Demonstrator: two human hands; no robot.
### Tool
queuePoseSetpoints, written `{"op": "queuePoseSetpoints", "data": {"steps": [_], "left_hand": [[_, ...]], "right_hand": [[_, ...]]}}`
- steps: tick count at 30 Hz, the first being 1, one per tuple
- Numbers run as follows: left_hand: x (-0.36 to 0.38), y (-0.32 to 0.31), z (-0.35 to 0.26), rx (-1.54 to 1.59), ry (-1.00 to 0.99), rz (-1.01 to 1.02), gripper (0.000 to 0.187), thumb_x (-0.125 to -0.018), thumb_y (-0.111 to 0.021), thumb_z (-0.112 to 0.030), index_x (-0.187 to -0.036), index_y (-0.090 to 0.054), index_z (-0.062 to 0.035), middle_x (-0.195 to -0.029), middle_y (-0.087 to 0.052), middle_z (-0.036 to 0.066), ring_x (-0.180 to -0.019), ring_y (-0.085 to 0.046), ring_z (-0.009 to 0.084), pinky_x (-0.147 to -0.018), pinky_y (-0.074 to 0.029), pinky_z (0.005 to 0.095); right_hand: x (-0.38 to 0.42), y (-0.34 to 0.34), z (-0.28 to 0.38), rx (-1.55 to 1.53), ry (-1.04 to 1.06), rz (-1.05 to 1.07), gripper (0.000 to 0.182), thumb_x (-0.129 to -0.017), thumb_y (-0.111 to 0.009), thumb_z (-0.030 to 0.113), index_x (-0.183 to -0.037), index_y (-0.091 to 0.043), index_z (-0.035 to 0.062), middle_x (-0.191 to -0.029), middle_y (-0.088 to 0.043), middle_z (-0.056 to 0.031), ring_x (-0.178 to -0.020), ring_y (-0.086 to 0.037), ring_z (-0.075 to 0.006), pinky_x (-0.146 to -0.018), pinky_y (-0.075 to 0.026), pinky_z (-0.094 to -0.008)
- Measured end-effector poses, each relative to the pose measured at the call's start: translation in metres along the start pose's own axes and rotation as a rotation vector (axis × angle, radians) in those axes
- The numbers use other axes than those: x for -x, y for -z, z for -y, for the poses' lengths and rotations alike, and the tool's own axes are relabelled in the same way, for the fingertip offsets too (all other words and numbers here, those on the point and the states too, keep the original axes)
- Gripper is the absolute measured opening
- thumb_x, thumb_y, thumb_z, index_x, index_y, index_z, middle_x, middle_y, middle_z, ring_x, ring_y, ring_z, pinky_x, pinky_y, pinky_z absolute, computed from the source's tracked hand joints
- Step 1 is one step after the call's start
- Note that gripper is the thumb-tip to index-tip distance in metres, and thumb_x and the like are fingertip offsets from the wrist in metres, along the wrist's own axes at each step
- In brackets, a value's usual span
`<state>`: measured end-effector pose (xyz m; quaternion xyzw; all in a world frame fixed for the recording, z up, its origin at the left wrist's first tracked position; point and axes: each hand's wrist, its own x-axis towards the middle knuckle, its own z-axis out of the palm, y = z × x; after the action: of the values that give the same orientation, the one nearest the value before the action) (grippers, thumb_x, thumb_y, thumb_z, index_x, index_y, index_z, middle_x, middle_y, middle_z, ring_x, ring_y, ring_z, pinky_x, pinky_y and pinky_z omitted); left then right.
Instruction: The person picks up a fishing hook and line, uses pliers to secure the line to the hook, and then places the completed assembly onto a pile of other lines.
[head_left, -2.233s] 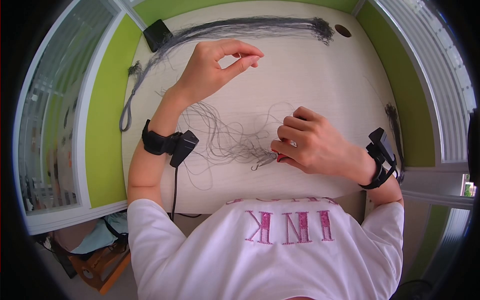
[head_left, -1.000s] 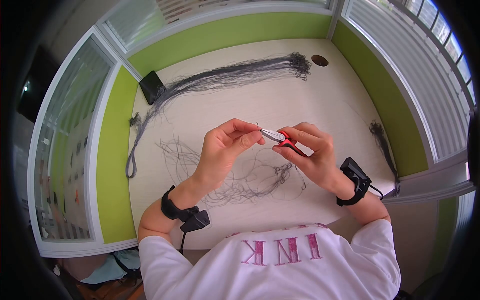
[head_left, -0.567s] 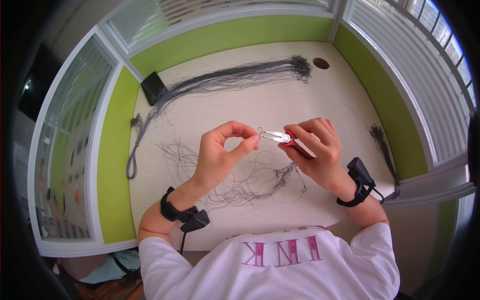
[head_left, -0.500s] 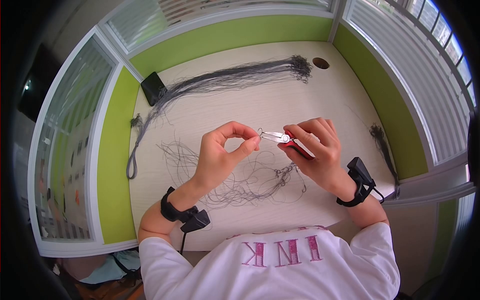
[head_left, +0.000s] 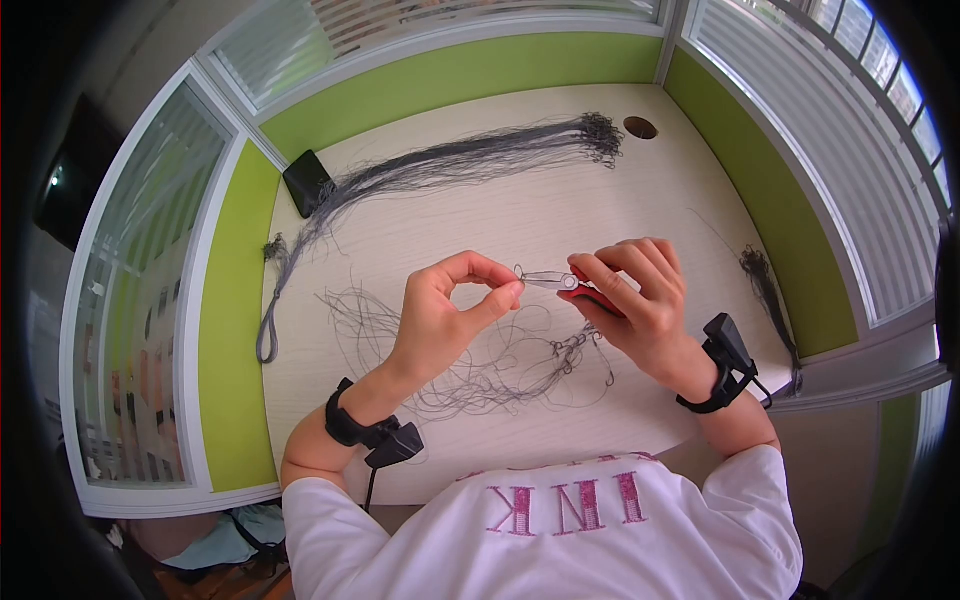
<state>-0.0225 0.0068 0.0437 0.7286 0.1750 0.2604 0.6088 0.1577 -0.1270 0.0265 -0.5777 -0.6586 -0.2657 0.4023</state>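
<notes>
My left hand (head_left: pixel 437 312) pinches a small fishing hook (head_left: pixel 518 269) between thumb and forefinger, its curved end sticking up past the fingertips. Wrapped round the red-and-black handles of a pair of pliers (head_left: pixel 569 284) is my right hand (head_left: pixel 647 312). The pliers' slim silver jaws point left and their tips meet the hook at my left fingertips. Below both hands, a loose tangle of thin grey fishing line (head_left: pixel 470 385) lies on the table, with several dark hooks (head_left: pixel 572 345) bunched at its right end.
A long bundle of grey line (head_left: pixel 450 155) stretches across the back of the table (head_left: pixel 640 200), hooks clustered at its right end. Near its left end stands a black object (head_left: pixel 307 183). Another dark bundle (head_left: pixel 762 290) lies by the right green partition (head_left: pixel 765 190). A round hole (head_left: pixel 641 127) pierces the tabletop.
The pliers' jaws have come closer together at the hook, and the handles are squeezed tighter. Both hands stay in nearly the same place.
</notes>
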Motion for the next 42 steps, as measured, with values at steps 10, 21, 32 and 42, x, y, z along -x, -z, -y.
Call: {"op": "queuePoseSetpoints", "data": {"steps": [10, 21, 32, 42], "left_hand": [[0.000, 0.000, -0.001, 0.011, 0.054, 0.007, 0.011, -0.085, -0.070, -0.008, -0.089, -0.066, 0.0014, -0.082, -0.066, 0.006, -0.078, -0.062, 0.0121, -0.076, -0.048, 0.0260], [0.009, 0.005, -0.006, 0.597, 0.321, 0.748, 0.020, -0.092, -0.061, -0.013, -0.104, -0.059, 0.0038, -0.068, -0.060, 0.006, -0.058, -0.056, 0.0119, -0.058, -0.045, 0.0280], [0.032, 0.042, -0.084, 1.241, -0.491, 0.652, 0.056, -0.105, -0.027, -0.046, -0.108, -0.060, -0.0002, -0.083, -0.065, 0.015, -0.061, -0.059, 0.0220, -0.057, -0.048, 0.0303], [-0.021, 0.039, 0.007, -0.524, -0.180, 0.231, 0.051, -0.106, -0.030, -0.038, -0.108, -0.062, 0.0015, -0.090, -0.068, 0.009, -0.077, -0.062, 0.0156, -0.074, -0.049, 0.0266]], "right_hand": [[-0.002, 0.005, -0.002, 0.054, 0.060, 0.020, 0.033, -0.064, -0.080, 0.019, -0.094, -0.068, 0.0095, -0.078, -0.061, 0.0011, -0.070, -0.059, -0.0154, -0.067, -0.042, -0.0302], [-0.004, 0.008, -0.015, 0.003, -0.138, -0.063, 0.028, -0.065, -0.084, 0.014, -0.089, -0.070, 0.0095, -0.073, -0.061, 0.0007, -0.062, -0.053, -0.0165, -0.058, -0.038, -0.0314], [0.009, -0.006, 0.003, -0.238, -0.109, 0.086, 0.031, -0.066, -0.084, 0.012, -0.093, -0.071, 0.0069, -0.075, -0.063, -0.0023, -0.065, -0.055, -0.0173, -0.062, -0.040, -0.0306], [-0.005, 0.009, -0.014, -0.084, -0.172, -0.102, 0.028, -0.066, -0.084, 0.012, -0.090, -0.070, 0.0079, -0.073, -0.061, -0.0007, -0.063, -0.053, -0.0171, -0.060, -0.038, -0.0307]]}}
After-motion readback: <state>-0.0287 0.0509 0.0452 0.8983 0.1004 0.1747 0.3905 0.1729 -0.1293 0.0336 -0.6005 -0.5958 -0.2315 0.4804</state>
